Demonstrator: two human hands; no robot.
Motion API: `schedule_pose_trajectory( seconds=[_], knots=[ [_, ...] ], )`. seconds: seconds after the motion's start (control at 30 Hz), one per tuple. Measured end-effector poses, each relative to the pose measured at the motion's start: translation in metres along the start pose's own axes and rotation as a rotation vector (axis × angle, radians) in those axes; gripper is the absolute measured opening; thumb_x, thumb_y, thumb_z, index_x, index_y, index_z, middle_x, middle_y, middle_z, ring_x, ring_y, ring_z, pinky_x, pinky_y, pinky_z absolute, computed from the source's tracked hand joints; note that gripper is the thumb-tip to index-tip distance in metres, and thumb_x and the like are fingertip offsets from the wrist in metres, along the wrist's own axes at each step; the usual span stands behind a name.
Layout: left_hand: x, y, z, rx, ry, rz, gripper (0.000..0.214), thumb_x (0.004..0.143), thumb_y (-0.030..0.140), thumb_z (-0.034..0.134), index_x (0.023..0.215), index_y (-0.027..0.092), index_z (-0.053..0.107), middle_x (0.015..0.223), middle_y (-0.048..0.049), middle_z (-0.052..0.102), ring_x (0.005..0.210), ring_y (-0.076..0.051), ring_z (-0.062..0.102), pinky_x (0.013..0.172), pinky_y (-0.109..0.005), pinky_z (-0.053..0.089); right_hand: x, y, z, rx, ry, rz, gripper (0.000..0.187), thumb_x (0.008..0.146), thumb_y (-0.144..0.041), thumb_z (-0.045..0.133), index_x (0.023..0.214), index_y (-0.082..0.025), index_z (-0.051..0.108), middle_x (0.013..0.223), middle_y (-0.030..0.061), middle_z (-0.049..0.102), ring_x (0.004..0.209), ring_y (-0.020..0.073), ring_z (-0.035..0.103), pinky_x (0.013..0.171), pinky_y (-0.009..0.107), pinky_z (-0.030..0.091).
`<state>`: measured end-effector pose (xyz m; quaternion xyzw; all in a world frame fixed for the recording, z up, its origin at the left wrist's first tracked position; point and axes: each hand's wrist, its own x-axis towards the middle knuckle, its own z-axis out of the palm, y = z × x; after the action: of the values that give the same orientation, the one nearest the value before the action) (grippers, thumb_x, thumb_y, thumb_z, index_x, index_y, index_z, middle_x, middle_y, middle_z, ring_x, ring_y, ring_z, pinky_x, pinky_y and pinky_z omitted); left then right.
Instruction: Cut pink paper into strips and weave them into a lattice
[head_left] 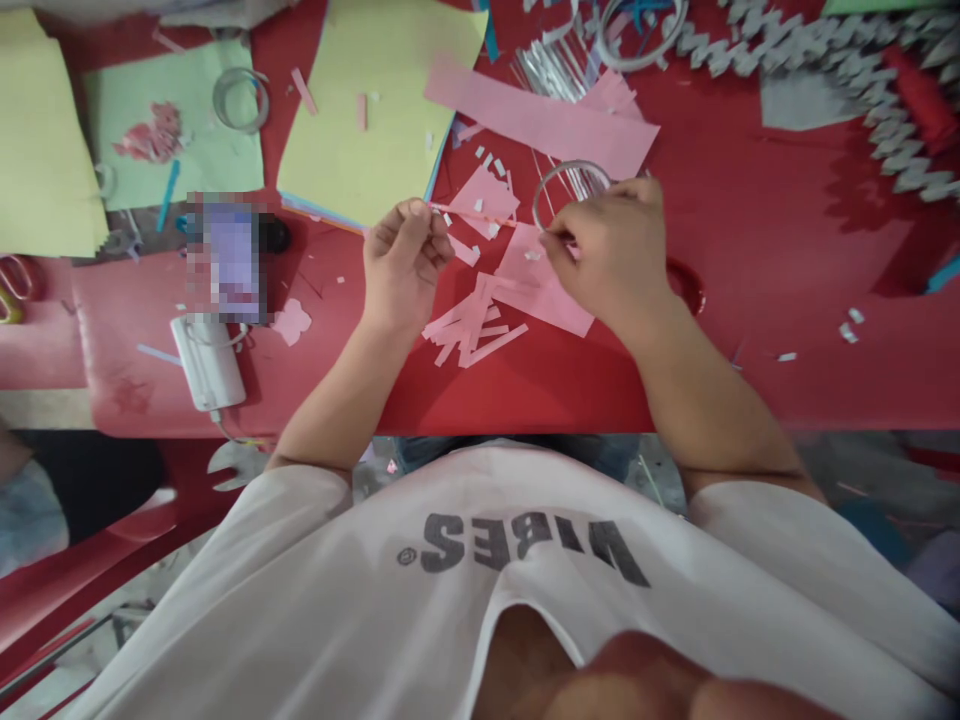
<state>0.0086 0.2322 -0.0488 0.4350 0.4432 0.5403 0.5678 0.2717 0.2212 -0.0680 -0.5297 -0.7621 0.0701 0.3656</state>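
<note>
Head view: your left hand (405,265) and right hand (607,255) are apart, both pinching a thin pink paper strip (472,214) above the red tabletop (750,250).

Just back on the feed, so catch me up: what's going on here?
A person at a red table pinches a thin pink paper strip in their left hand. Their right hand touches a pale loop. Cut pink scraps lie below the hands, with a yellow sheet beyond them.

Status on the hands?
Left hand pinching thin pink paper strip; right hand pinched near its end, beside thin grey ring; pink paper offcuts nearby on red table.
</note>
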Motion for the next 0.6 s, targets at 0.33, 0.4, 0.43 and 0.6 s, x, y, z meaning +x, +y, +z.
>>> schedule_pose_trajectory(
  seconds=[0.33,0.4,0.43,0.6],
  knots=[
    [-0.025,0.013,0.02,-0.246,-0.307,-0.239,0.025,0.091,0.042,0.084,0.103,0.021,0.079,0.118,-0.0068,0.077,0.092,-0.014,0.073,0.081,-0.024,0.059,0.003,-0.019,-0.011,0.089,0.102,-0.018,0.028,0.106,-0.055,0.059,0.093,-0.031,0.065,0.096,0.0044,0.073,0.09,0.0279,0.069,0.088,0.051,0.057],
    [-0.029,0.016,0.024,-0.265,-0.355,-0.27,0.034,0.087,0.048,0.086,0.109,0.023,0.081,0.131,-0.0076,0.075,0.103,-0.019,0.075,0.081,-0.027,0.06,-0.001,-0.035,-0.012,0.138,0.16,-0.062,0.024,0.108,-0.048,0.058,0.094,-0.03,0.064,0.091,0.0035,0.071,0.087,0.0263,0.07,0.083,0.048,0.059],
    [-0.031,0.018,0.026,-0.263,-0.362,-0.277,0.037,0.086,0.05,0.086,0.11,0.024,0.081,0.135,-0.0075,0.074,0.107,-0.021,0.075,0.081,-0.028,0.061,-0.003,-0.04,-0.012,0.155,0.177,-0.073,0.022,0.108,-0.047,0.058,0.096,-0.03,0.063,0.091,0.0032,0.07,0.086,0.0256,0.07,0.082,0.047,0.06],
    [-0.038,0.014,0.03,-0.171,-0.438,-0.16,0.052,0.091,0.067,0.076,0.124,0.027,0.08,0.153,-0.0068,0.066,0.123,-0.03,0.071,0.091,-0.037,0.059,-0.01,-0.046,-0.006,0.224,0.222,-0.102,0.02,0.105,-0.05,0.063,0.1,-0.031,0.061,0.093,0.0023,0.071,0.085,0.0253,0.073,0.08,0.049,0.063]
  ],
)
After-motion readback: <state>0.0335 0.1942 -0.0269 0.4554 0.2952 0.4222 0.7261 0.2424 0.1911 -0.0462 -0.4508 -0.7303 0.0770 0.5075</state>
